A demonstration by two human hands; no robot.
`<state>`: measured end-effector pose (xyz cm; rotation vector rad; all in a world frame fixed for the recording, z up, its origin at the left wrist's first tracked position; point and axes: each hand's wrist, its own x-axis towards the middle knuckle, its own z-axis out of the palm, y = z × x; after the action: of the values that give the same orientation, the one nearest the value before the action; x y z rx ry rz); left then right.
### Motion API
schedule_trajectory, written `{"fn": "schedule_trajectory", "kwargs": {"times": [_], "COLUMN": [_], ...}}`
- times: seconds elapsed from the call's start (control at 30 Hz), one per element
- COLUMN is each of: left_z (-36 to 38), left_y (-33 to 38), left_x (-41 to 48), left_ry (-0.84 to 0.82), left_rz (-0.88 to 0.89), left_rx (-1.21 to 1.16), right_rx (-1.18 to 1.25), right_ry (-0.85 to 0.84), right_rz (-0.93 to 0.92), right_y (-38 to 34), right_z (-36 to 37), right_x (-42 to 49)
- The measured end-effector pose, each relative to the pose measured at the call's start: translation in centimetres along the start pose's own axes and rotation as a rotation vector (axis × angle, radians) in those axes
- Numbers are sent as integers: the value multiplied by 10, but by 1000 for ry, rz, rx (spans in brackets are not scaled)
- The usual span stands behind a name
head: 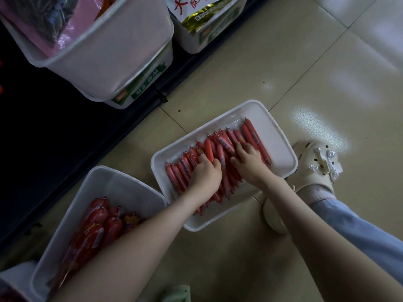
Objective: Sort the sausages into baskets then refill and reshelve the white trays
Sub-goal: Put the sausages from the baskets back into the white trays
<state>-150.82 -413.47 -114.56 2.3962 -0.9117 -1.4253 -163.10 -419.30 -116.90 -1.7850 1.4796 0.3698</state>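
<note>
Sorting thin sausages (253, 136) in a white tray (277, 158) on the floor at the centre of the frame, both hands down on the pile.
The left hand (206, 174) curls its fingers over a bunch near the tray's left end, gripping them. The right hand (248, 162) lies just beside it, fingers bent with tips among the sausages; whether it holds any cannot be told. A second tray (122, 184) at lower left, just beside the first, holds fatter sausages (102, 216). White bins (122, 51) of packets stand at upper left, a pale clog (314, 168) on the tiled floor (239, 73) at right.

Tiled floor (229, 79) bears white tray (277, 136), white tub (122, 188) and a clog (316, 168)
</note>
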Motion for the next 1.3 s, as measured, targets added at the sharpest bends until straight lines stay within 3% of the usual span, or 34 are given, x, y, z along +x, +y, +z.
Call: {"fn": "schedule_trajectory", "kwargs": {"times": [0.1,0.17,0.23,0.33,0.47,0.57,0.67,0.73,0.8,0.9,0.93,1.0,1.13,1.3], "left_z": [2,2,2,-1,-7,-7,-9,-9,-8,1,2,5,6,-36], "left_y": [11,17,14,1,-19,-27,-30,-30,-28,-40,-41,-45,-42,-17], "left_x": [-5,-12,-14,-15,-16,-14,-15,-15,-17,-12,-10,-4,-4,-44], "left_ry": [-111,-157,-100,23,22,23,1,-19,-45,217,230,101,48,108], "left_rz": [43,63,16,-37,37,121,161,184,264,531,540,503,464,442], "left_rx": [-76,-165,-204,-30,360,438,429,360,365,704,776,837,883,681], "right_rx": [198,300,176,-122,-99,-39,72,19,-102,-199,-225,-305,-304,-238], "right_ry": [119,93,45,66,87,69,301,404,269,62,32,12,112,323], "right_rz": [-57,-126,-153,-146,-143,-157,-165,-100,-38,-2,-8,-28,-56,-210], "right_y": [-13,-18,-19,-20,-24,-20,-17,-11,-3,3,3,2,-7,-48], "right_z": [1,4,10,17,15,13,6,-3,-7,-4,-1,4,3,-25], "right_x": [-15,-22,-28,-30,-27,-23,-16,-6,3,1,-4,-16,-39,-83]}}
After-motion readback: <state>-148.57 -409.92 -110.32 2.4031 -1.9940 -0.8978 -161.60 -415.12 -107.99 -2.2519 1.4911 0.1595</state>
